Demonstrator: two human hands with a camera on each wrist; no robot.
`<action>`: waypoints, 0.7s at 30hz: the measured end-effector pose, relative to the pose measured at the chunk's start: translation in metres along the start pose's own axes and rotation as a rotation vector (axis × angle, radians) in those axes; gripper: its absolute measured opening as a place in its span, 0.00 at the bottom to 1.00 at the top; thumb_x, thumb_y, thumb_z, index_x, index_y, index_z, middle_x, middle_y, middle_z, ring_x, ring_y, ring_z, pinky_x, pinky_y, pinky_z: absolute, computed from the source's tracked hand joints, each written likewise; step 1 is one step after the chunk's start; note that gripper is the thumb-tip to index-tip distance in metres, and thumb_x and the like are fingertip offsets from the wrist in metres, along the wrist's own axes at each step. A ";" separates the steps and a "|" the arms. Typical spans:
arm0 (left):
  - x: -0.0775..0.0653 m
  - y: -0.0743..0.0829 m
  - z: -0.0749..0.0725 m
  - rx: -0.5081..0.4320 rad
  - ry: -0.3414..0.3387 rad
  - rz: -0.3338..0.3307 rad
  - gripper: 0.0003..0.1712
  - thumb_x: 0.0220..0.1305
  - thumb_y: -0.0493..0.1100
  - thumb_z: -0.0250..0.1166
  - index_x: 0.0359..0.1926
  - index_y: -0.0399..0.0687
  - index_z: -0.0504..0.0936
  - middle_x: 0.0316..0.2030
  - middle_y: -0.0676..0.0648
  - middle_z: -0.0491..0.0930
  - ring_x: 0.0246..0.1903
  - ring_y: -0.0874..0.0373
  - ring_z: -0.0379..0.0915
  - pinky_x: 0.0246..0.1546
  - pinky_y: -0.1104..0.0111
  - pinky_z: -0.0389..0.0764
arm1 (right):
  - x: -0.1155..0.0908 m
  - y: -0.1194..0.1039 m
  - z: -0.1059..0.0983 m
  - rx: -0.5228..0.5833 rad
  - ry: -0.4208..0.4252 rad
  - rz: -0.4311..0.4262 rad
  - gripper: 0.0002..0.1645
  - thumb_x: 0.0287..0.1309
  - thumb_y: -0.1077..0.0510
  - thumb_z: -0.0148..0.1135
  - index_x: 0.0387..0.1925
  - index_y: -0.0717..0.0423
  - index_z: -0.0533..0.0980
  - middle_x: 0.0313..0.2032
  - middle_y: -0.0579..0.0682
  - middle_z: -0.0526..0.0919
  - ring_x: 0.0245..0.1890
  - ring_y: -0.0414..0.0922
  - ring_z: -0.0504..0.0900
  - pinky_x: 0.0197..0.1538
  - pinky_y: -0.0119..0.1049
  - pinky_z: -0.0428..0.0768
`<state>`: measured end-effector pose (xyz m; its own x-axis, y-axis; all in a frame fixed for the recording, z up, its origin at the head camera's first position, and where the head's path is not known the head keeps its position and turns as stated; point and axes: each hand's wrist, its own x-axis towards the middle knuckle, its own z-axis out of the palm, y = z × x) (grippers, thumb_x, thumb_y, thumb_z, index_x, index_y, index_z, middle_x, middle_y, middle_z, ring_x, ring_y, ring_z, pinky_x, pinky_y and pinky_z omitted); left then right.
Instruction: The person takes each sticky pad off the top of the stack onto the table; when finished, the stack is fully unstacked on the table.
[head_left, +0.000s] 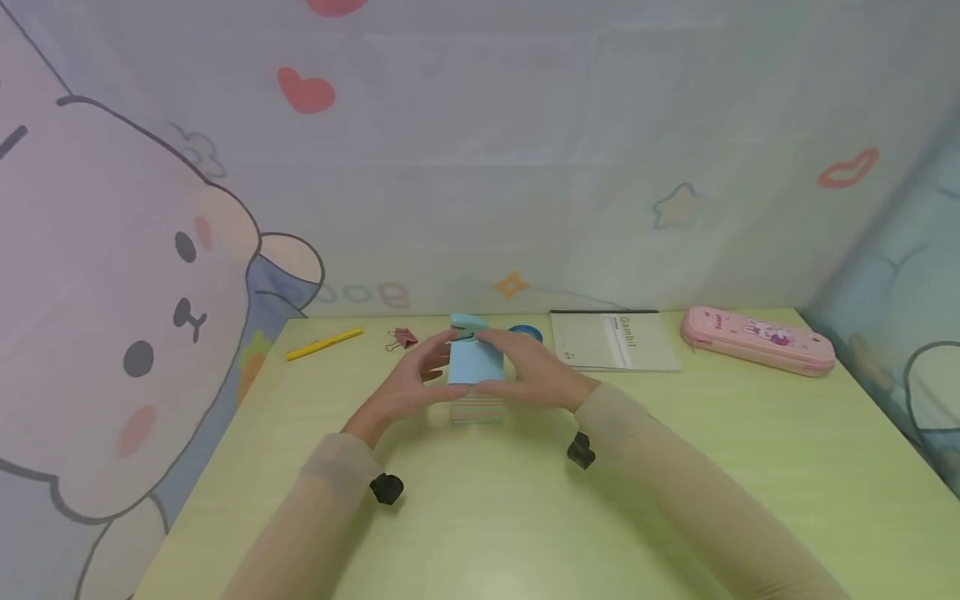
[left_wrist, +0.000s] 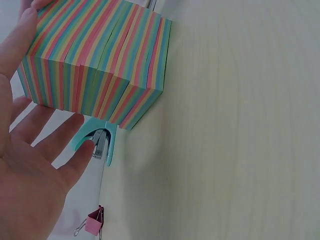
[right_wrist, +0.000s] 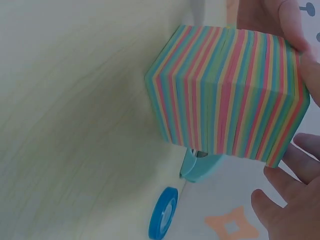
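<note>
A tall stack of sticky notes, light blue on top and striped in several colours down its sides, stands upright on the table. My left hand holds its upper left side, thumb along the near edge and fingers toward the far side. From the right, my right hand holds it the same way, index finger over the far top edge. In the left wrist view the striped block lies between thumb and spread fingers. The right wrist view shows its layered sides. Behind it, partly hidden, is a turquoise stapler.
Pink binder clips and a yellow pen lie at the back left. Right of the stapler is a blue tape roll. A notebook and a pink pencil case lie along the back right, before a patterned cloth.
</note>
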<state>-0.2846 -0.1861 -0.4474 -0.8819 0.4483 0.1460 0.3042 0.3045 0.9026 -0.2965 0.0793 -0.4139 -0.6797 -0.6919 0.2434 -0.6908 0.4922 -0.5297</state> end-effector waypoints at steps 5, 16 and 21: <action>-0.001 -0.002 0.000 0.000 -0.003 -0.001 0.47 0.66 0.47 0.76 0.81 0.61 0.63 0.75 0.46 0.69 0.74 0.40 0.65 0.74 0.38 0.64 | -0.005 0.005 -0.007 -0.047 -0.024 0.018 0.48 0.62 0.43 0.76 0.75 0.61 0.68 0.68 0.56 0.76 0.66 0.51 0.75 0.66 0.47 0.79; -0.006 -0.004 0.005 -0.032 0.032 -0.064 0.43 0.67 0.45 0.75 0.79 0.57 0.68 0.78 0.47 0.63 0.72 0.36 0.67 0.74 0.41 0.66 | -0.052 0.039 -0.033 -0.026 0.015 0.048 0.45 0.56 0.49 0.81 0.70 0.62 0.74 0.63 0.57 0.80 0.58 0.53 0.80 0.58 0.53 0.84; -0.006 -0.003 0.007 -0.030 0.042 -0.076 0.43 0.66 0.46 0.76 0.79 0.57 0.68 0.79 0.47 0.62 0.72 0.37 0.66 0.73 0.42 0.67 | -0.068 0.054 -0.021 -0.040 -0.034 0.098 0.44 0.57 0.48 0.80 0.69 0.63 0.74 0.61 0.56 0.81 0.56 0.50 0.79 0.59 0.49 0.81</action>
<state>-0.2780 -0.1840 -0.4538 -0.9166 0.3890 0.0926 0.2253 0.3110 0.9233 -0.2928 0.1641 -0.4420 -0.7362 -0.6565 0.1644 -0.6313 0.5786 -0.5164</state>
